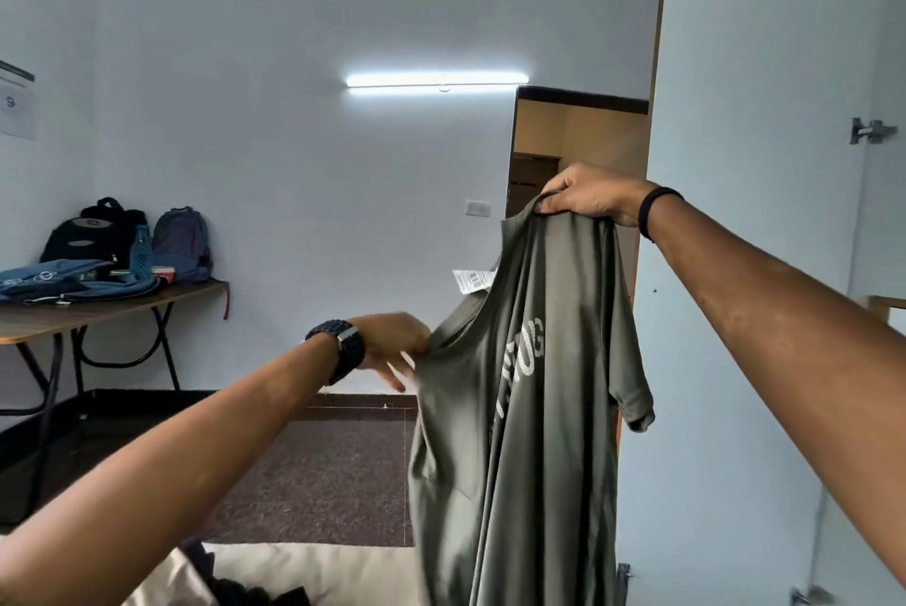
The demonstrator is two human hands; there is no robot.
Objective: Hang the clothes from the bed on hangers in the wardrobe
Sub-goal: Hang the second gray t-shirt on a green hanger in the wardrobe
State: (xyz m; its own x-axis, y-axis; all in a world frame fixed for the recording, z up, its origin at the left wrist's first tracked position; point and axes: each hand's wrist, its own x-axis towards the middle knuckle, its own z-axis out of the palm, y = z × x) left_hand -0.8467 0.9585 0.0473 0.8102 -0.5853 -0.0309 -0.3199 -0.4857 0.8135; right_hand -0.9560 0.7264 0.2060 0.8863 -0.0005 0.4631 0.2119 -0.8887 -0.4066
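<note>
The right hand (588, 193) was raised high on the right of the scene, its fingers curled tight around the top edge of an olive-green T-shirt (519, 409), which hung down in folds (pale lettering ran down its front, too creased to read) above the near edge of the bed (314, 566). Lower and to the left, the left hand (392, 345), with a dark watch (343, 345) on its wrist, pinched the shirt's left edge. An open wardrobe door (755, 262) stood just right of the shirt, and a folding table (73, 316) loaded with bags stood against the far left wall.
</note>
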